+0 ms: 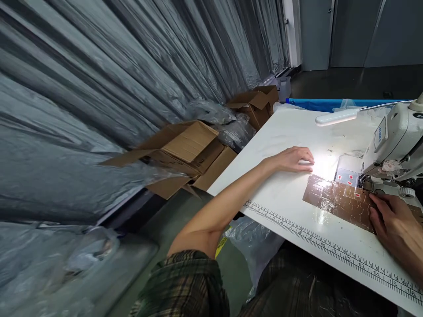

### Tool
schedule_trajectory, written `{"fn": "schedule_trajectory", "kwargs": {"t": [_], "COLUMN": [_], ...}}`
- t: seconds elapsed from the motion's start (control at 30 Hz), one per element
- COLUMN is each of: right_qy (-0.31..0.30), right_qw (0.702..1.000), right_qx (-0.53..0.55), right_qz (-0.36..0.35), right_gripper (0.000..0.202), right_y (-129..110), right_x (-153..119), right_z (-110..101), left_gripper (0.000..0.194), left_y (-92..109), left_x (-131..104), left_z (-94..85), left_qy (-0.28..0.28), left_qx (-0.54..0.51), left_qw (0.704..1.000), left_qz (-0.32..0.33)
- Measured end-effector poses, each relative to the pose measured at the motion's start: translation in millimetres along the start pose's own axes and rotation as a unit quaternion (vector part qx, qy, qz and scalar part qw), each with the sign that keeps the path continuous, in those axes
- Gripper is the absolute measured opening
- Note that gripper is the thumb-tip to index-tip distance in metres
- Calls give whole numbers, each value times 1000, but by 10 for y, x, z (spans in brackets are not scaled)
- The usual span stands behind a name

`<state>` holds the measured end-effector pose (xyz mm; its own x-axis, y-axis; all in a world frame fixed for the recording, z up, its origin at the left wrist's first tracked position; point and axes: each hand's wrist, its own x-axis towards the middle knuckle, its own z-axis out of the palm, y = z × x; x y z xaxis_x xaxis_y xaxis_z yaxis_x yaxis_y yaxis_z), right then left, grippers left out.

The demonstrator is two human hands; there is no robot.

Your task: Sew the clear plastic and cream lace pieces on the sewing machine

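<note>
A smooth white worktable (277, 136) runs from one o'clock to past four o'clock, with a printed black ruler scale (322, 244) along its near edge. Between three and four o'clock lies the brown sheet (333, 202), flat, oblong and glossy, its crinkled surface catching bright glare; its upper edge meets the needle area of a rounded, white-cased sewing machine (398, 136) at three o'clock. The right hand (395, 220), also between three and four o'clock, rests on the sheet beside the needle area, fingers extended and slightly parted. The left hand (294, 159), at three o'clock and nearer the centre, rests on the table just beyond the sheet's left end, fingers loosely curled; whether they pinch anything cannot be told. Small red arrows mark the smooth metal plate (346, 174) by the needle. A slim white lamp (337, 117) reaches in at two o'clock. Silvery, deeply creased curtain (132, 66) fills nine to twelve o'clock; an open, angular cardboard box (190, 147) sits just left of centre. A plaid fabric sleeve (188, 284) is at six o'clock, and thin, wrinkled clear plastic (257, 246) at five.
</note>
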<state>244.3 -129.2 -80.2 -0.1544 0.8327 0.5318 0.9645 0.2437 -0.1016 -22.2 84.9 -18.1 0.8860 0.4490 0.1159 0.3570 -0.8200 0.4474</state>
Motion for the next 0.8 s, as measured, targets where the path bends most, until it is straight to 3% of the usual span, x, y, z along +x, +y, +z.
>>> {"fn": "schedule_trajectory", "kwargs": {"t": [0.17, 0.3, 0.37, 0.5, 0.57, 0.67, 0.8], "right_qy": [10, -12, -41, -113, -132, -172, -223], "right_qw": [1000, 991, 979, 949, 936, 922, 891], "right_qx": [18, 128, 197, 295, 324, 329, 335], "right_qz": [15, 43, 43, 18, 36, 113, 213], "right_gripper": [48, 40, 40, 76, 78, 60, 44], "right_y": [9, -38, -87, -222, -273, -271, -146], "right_x": [3, 37, 50, 54, 68, 137, 293], "right_z": [-7, -109, -179, -280, -298, -292, -249], "left_gripper": [7, 14, 20, 25, 26, 26, 24], "left_y": [7, 266, 485, 953, 1092, 1089, 837], "left_x": [-215, -139, -73, 30, 68, 138, 303], "left_z": [139, 180, 227, 348, 366, 313, 229], "left_qy": [80, 99, 78, 0, -19, -29, 0], "left_qx": [-26, -94, -141, -226, -242, -239, -141], "left_qw": [995, 991, 987, 974, 970, 970, 989], "left_qz": [-47, -13, 3, 12, -7, -37, -32]}}
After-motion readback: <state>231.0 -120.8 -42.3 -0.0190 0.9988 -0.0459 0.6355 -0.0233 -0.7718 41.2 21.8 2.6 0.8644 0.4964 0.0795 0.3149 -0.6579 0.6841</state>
